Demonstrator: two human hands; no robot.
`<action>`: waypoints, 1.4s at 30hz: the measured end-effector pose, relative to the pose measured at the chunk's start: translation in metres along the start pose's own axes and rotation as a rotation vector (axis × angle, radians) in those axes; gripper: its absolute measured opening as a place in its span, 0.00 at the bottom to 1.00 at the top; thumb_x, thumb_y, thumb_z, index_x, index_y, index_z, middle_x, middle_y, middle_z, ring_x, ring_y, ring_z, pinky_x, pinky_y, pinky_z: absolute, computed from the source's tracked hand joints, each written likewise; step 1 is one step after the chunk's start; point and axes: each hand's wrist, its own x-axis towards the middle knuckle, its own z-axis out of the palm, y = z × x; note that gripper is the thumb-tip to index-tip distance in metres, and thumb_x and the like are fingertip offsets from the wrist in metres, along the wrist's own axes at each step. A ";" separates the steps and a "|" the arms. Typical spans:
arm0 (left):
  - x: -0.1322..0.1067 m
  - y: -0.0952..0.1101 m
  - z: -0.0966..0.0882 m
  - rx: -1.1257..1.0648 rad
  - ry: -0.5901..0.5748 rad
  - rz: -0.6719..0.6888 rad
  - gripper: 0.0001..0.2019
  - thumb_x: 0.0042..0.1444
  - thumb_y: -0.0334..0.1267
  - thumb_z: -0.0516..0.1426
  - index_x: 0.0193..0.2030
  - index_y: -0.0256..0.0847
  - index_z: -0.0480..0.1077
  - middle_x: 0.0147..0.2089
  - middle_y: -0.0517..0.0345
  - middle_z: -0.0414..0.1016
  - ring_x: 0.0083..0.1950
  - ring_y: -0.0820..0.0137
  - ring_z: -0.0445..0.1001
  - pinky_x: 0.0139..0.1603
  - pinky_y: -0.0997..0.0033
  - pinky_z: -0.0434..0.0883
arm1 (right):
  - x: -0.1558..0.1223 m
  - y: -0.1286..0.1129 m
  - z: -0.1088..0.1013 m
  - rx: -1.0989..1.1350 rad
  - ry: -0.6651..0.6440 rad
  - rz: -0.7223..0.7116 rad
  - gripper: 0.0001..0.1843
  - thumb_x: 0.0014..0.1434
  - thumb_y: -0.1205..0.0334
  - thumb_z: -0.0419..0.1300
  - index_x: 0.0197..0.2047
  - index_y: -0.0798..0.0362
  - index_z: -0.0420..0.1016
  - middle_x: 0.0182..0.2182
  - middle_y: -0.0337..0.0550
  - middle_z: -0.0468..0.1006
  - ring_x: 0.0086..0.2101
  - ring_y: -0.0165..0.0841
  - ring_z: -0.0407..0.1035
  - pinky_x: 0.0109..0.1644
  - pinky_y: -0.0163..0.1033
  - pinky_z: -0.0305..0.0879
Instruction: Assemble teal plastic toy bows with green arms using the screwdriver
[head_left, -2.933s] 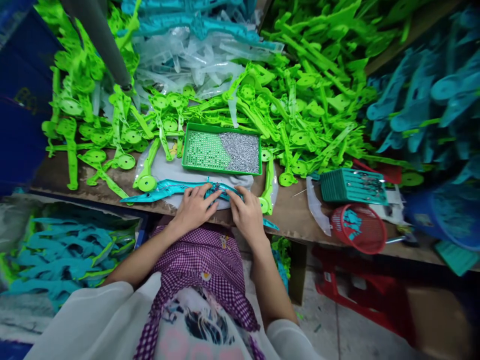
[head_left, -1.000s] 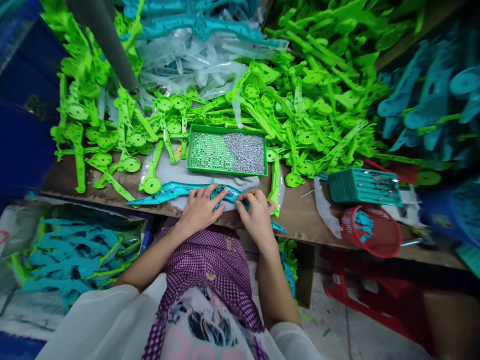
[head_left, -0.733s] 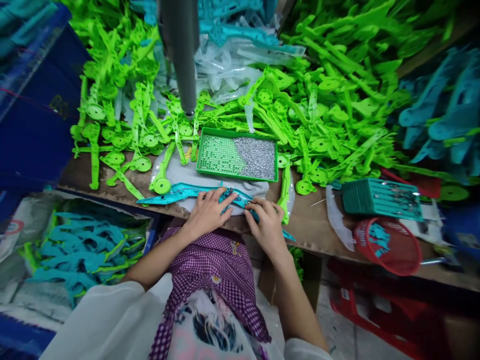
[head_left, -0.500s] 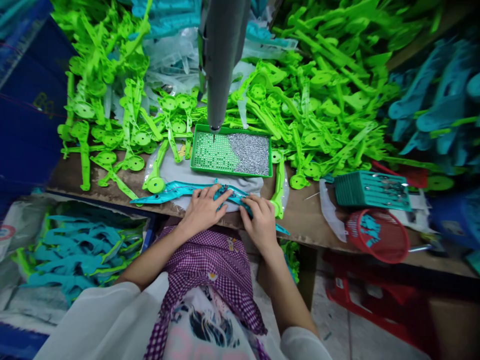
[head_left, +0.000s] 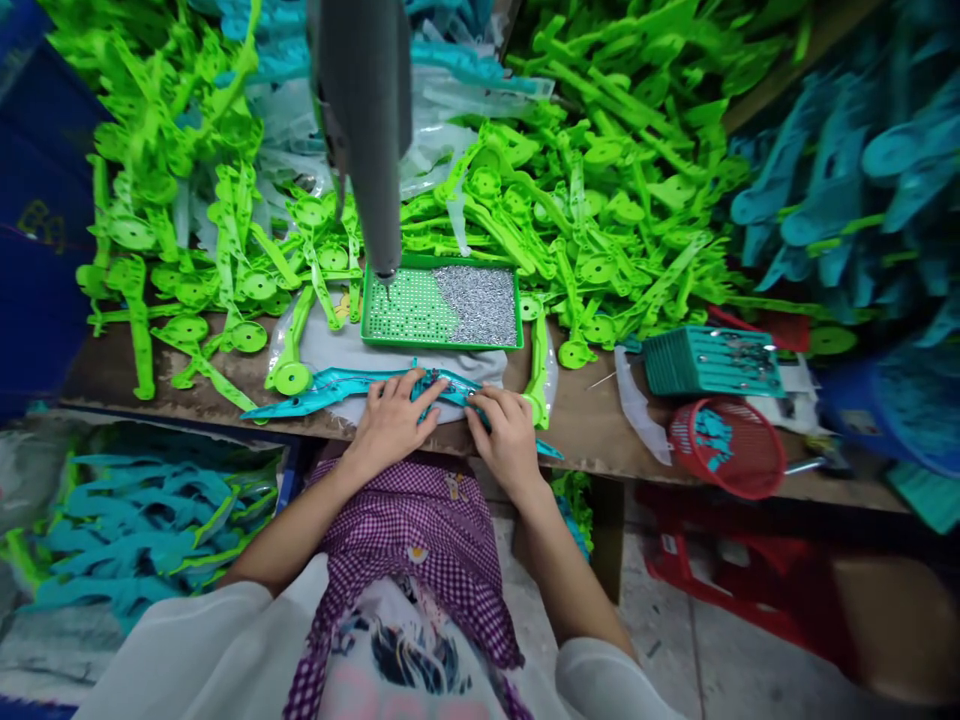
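A long turquoise plastic part (head_left: pixel 319 390) lies across the grey cloth (head_left: pixel 341 350) at the table's front edge. My left hand (head_left: pixel 391 425) rests over its middle, fingers bent onto it and holding it. At the part's right portion, my right hand (head_left: pixel 504 430) grips the near edge with fingertips and thumb close together. Small dark pieces sit in the part between the hands; their kind is too small to tell. Just beyond lies a green perforated tray (head_left: pixel 409 340) with many small silver screws (head_left: pixel 480 305) heaped in its right half. A grey power screwdriver (head_left: pixel 375 190) hangs bit-down over the tray's left side.
Piles of lime-green plastic parts (head_left: pixel 600 220) cover the back. At right are a stack of teal trays (head_left: pixel 712 360), a red basket (head_left: pixel 726 450) and a blue tub (head_left: pixel 862 405). Lower left, a container holds turquoise parts (head_left: pixel 142 510). A red stool (head_left: pixel 735 590) stands below.
The view has shifted, so the table's contents appear further left. The hanging screwdriver has swung slightly left relative to the tray. Both hands keep nearly the same hold on the turquoise part.
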 end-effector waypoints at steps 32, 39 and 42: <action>0.001 -0.003 0.003 -0.033 0.001 -0.005 0.21 0.66 0.46 0.49 0.65 0.55 0.62 0.64 0.51 0.62 0.57 0.56 0.65 0.56 0.53 0.60 | -0.002 -0.003 0.004 0.010 0.019 -0.002 0.09 0.64 0.63 0.55 0.45 0.50 0.74 0.42 0.47 0.80 0.46 0.36 0.73 0.56 0.47 0.64; 0.002 -0.002 0.002 -0.048 0.012 0.009 0.21 0.66 0.46 0.49 0.65 0.54 0.62 0.64 0.50 0.62 0.57 0.57 0.64 0.56 0.53 0.60 | 0.006 -0.009 0.000 -0.094 -0.042 0.113 0.12 0.63 0.61 0.54 0.49 0.53 0.70 0.45 0.50 0.78 0.46 0.40 0.70 0.52 0.47 0.60; 0.002 -0.003 0.002 -0.054 0.014 0.004 0.21 0.66 0.47 0.50 0.65 0.54 0.62 0.64 0.51 0.62 0.57 0.57 0.64 0.56 0.53 0.60 | 0.012 -0.010 -0.001 -0.105 -0.109 0.162 0.14 0.62 0.60 0.55 0.49 0.54 0.70 0.45 0.51 0.76 0.47 0.42 0.69 0.50 0.47 0.58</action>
